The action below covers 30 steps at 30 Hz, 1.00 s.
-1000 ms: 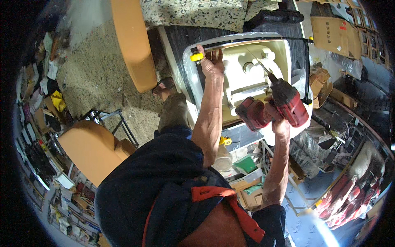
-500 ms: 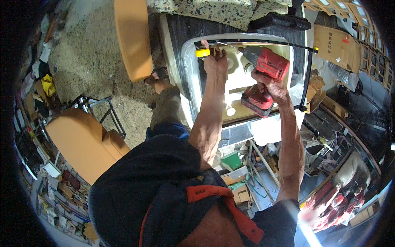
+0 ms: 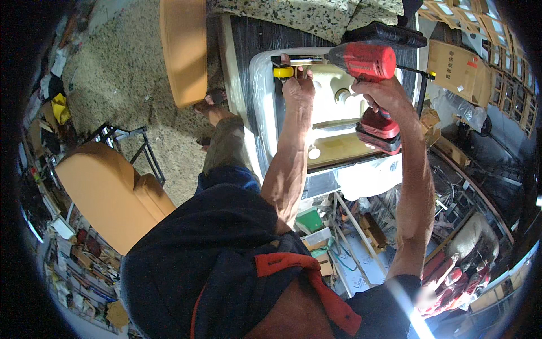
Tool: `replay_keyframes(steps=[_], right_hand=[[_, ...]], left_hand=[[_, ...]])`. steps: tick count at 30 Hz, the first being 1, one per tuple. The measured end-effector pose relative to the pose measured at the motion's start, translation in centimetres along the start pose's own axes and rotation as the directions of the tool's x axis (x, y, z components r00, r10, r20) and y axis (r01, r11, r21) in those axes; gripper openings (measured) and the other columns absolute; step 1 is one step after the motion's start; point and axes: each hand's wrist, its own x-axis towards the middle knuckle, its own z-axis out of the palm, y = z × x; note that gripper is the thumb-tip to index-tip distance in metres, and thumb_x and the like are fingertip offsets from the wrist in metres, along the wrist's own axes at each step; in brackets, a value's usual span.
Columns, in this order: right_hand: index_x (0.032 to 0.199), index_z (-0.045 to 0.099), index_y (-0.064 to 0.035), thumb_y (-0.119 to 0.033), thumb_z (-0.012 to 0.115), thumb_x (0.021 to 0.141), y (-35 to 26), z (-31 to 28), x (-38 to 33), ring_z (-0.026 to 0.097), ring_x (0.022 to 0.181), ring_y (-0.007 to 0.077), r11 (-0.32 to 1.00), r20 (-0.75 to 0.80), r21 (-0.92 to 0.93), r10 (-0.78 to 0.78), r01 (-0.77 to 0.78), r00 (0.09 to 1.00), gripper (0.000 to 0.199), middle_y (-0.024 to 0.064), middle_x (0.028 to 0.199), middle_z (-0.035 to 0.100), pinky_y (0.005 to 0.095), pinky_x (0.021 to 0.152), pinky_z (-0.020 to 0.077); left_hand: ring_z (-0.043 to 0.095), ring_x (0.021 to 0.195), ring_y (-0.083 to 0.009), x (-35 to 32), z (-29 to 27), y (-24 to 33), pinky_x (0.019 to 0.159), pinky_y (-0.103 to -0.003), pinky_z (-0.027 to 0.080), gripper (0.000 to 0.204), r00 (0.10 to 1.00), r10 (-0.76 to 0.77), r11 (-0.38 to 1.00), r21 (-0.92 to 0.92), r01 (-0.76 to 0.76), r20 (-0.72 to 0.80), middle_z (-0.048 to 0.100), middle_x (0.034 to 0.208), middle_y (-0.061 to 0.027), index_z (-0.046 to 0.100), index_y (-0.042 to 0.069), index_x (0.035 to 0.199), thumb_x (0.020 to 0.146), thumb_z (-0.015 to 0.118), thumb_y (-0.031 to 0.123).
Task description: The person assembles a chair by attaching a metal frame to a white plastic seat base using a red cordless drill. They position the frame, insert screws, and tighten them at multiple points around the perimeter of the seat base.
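My right hand [image 3: 379,93] grips the handle of a red and black cordless drill [image 3: 370,61], with its battery below the fist. The drill lies sideways, its nose pointing left along the far rim of a pale, sink-like basin in a dark frame [image 3: 337,164]. A thin bit seems to reach toward my left hand [image 3: 299,87], but its tip is hard to make out. That hand is at the far left corner of the basin, thumb up and fingers curled at the rim. A yellow band [image 3: 283,72] crosses the thumb; whatever the fingers pinch is too small to name.
A speckled foam slab [image 3: 293,17] and a black padded piece [image 3: 389,35] lie beyond the frame. Tan cushions [image 3: 107,195] stand on the left. A cardboard box [image 3: 460,70] is at the right. Scraps, strips and a green container [image 3: 309,220] clutter the near side.
The drill has moved away from me and slightly right, and its nose is now more level. My left hand has shifted slightly right and stays at the corner.
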Motion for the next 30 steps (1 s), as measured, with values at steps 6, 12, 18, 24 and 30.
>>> replay_keyframes(steps=[6, 12, 18, 24, 30], right_hand=[[0.092, 0.068, 0.0039, -0.022, 0.071, 0.068, -4.8, 0.0, 2.2, 0.063, 0.056, 0.024, 0.894, 0.043, -0.383, -0.233, 0.232, 0.971, 0.035, 0.0151, 0.067, 0.066, 0.0362, 0.055, 0.0512], [0.074, 0.063, -0.0019, -0.015, 0.071, 0.072, -6.0, 0.6, 2.7, 0.048, 0.041, 0.0131, 0.934, 0.015, -0.355, -0.048, 0.05, 0.999, 0.016, 0.0035, 0.053, 0.053, 0.0322, 0.039, 0.0372], [0.071, 0.063, 0.0025, -0.015, 0.062, 0.068, -5.9, 0.4, 3.8, 0.062, 0.05, 0.0216, 0.911, 0.085, -0.412, 0.009, 0.027, 0.996, 0.018, 0.0138, 0.056, 0.061, 0.039, 0.048, 0.0496], [0.078, 0.068, -0.0008, -0.016, 0.061, 0.07, -6.4, 0.9, 1.9, 0.062, 0.05, 0.0226, 0.903, 0.03, -0.404, -0.146, 0.146, 0.989, 0.018, 0.0139, 0.058, 0.063, 0.0386, 0.05, 0.0501], [0.081, 0.069, -0.0015, -0.015, 0.061, 0.072, -6.1, 0.7, 2.9, 0.064, 0.051, 0.0251, 0.898, 0.08, -0.436, -0.022, 0.055, 0.997, 0.019, 0.0156, 0.059, 0.064, 0.0395, 0.051, 0.0521]], left_hand=[[0.052, 0.075, -0.0101, 0.0, 0.2, 0.1, 0.064, -0.031, 0.045, 0.046, 0.998, 0.016, 0.999, 0.031, -0.014, -0.068, 0.058, 0.083, 0.0072, 0.061, 0.021, 0.096, 0.073, 0.091, 0.047], [0.052, 0.08, -0.0103, 0.5, -0.3, -0.4, 0.06, -0.031, 0.044, 0.048, 0.997, 0.01, 0.999, 0.037, -0.007, -0.079, 0.057, 0.088, 0.0078, 0.061, 0.021, 0.098, 0.072, 0.091, 0.047], [0.052, 0.081, -0.0085, 1.9, -1.2, -0.1, 0.065, -0.03, 0.042, 0.041, 0.999, 0.011, 1.0, 0.005, -0.012, 0.046, 0.058, 0.087, 0.0095, 0.064, 0.022, 0.096, 0.074, 0.09, 0.044], [0.044, 0.075, -0.0081, 0.5, -0.2, -0.6, 0.064, -0.03, 0.037, 0.035, 0.998, 0.02, 0.999, -0.032, -0.022, -0.058, 0.054, 0.081, 0.013, 0.064, 0.024, 0.088, 0.075, 0.09, 0.043], [0.043, 0.071, -0.0085, 1.1, -0.4, -0.2, 0.064, -0.031, 0.037, 0.035, 0.999, 0.034, 0.999, -0.02, -0.035, -0.029, 0.048, 0.076, 0.0117, 0.061, 0.024, 0.084, 0.076, 0.089, 0.043]])
